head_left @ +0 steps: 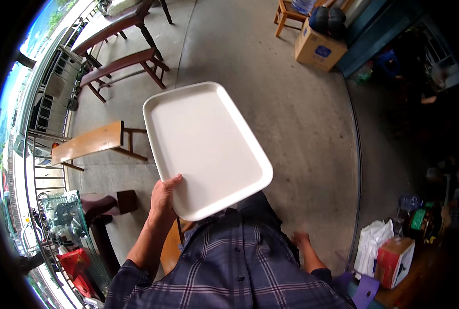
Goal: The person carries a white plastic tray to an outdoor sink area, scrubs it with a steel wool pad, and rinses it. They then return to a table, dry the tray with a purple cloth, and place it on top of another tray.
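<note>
My left hand (163,196) grips a white rectangular tray (210,150) by its near left corner. The thumb lies over the rim on the upper face, and the fingers are hidden beneath. Nothing rests on the tray, which is held out in front of my body above the concrete floor. Down by my right side hangs my right hand (301,239), away from the tray. It is blurred and partly behind my body, so its fingers are hard to make out.
A wooden bench (90,143) and a dark red bench (125,65) stand left, beside a metal railing (50,177). A glass-topped table (65,216) is lower left. A cardboard box (318,48) stands ahead right by a doorway. Lower right are a white bag (372,245) and a red-and-white box (394,260).
</note>
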A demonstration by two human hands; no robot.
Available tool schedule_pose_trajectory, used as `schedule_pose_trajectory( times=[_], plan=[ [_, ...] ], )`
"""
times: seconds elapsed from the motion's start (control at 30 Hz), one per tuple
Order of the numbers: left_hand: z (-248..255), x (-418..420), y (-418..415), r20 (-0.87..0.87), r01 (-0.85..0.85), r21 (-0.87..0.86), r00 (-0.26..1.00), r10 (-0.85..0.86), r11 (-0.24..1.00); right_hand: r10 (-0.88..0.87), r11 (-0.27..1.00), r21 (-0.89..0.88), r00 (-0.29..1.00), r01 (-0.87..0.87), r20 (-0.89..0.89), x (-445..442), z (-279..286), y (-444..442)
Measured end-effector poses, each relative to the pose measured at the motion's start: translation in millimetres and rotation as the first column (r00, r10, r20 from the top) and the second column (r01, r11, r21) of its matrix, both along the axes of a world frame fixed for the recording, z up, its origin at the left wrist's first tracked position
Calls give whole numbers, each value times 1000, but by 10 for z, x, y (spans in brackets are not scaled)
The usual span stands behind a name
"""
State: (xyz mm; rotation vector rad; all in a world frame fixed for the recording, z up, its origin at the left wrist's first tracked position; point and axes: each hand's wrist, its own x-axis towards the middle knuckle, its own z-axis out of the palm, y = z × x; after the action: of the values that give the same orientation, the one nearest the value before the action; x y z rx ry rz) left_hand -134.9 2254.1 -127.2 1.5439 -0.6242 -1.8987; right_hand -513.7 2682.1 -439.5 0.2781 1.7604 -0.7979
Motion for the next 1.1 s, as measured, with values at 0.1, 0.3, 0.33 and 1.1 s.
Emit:
schedule_pose_trajectory(
  times=[0.1, 0.3, 0.33, 1.1],
  plan=[
    [-218, -320, -742, 44, -116, -4, 992, 116, 993, 601, 751, 377, 797, -542, -52, -254, 144, -902],
    [-607, -477, -1940, -193, -392, -11, 903, 383, 920, 241, 970, 8, 958, -243, -157, -1580, 15, -3552],
    [-495, -591, -2161, -188, -435, 95, 876, 445, 896, 340, 934, -42, 920, -355, -196, -1852, 31, -4088],
    [-726, -2669, -8869, -233, -283, 266, 909, 346, 921, 334, 921, 206, 942, -330, 12, -2956, -15, -9476]
  ],
)
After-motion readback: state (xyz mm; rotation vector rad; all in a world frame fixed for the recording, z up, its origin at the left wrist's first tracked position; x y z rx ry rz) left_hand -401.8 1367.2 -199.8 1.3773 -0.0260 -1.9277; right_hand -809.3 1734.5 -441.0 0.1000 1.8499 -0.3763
